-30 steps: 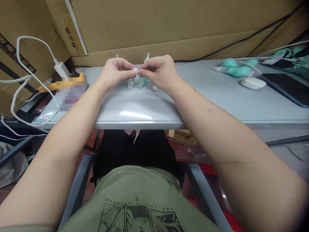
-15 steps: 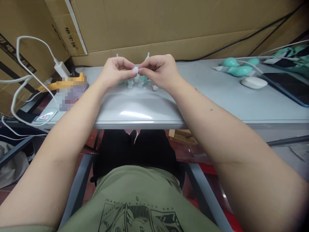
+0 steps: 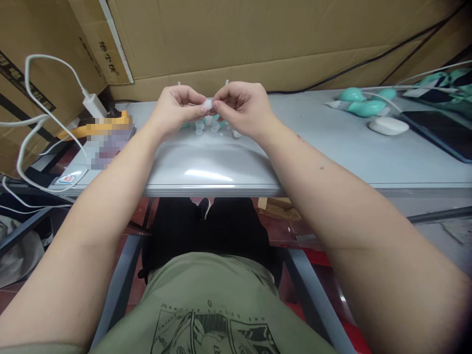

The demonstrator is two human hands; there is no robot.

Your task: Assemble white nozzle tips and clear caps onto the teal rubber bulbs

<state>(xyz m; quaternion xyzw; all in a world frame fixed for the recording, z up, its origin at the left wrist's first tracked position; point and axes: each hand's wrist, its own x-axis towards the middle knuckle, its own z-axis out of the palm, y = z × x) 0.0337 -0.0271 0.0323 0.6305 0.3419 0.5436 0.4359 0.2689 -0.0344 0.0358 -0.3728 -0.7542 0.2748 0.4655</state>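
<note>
White bit (image 3: 208, 104) is between the two hands, held over the desk (image 3: 206, 164). Left hand (image 3: 180, 107): thumb and index pinched nearly closed on its left side. Right hand (image 3: 241, 107): same pinch from the right, other fingers curled in. Exact shape of the bit: can't tell, fingers cover most of it. Clear fittings (image 3: 199, 129) stand just below the fingertips, teal parts partly hidden behind them. Well right of the right hand: teal bulbs (image 3: 365, 108), white case (image 3: 388, 126), phone (image 3: 438, 133). Left of the left hand: white charger (image 3: 95, 105).
</note>
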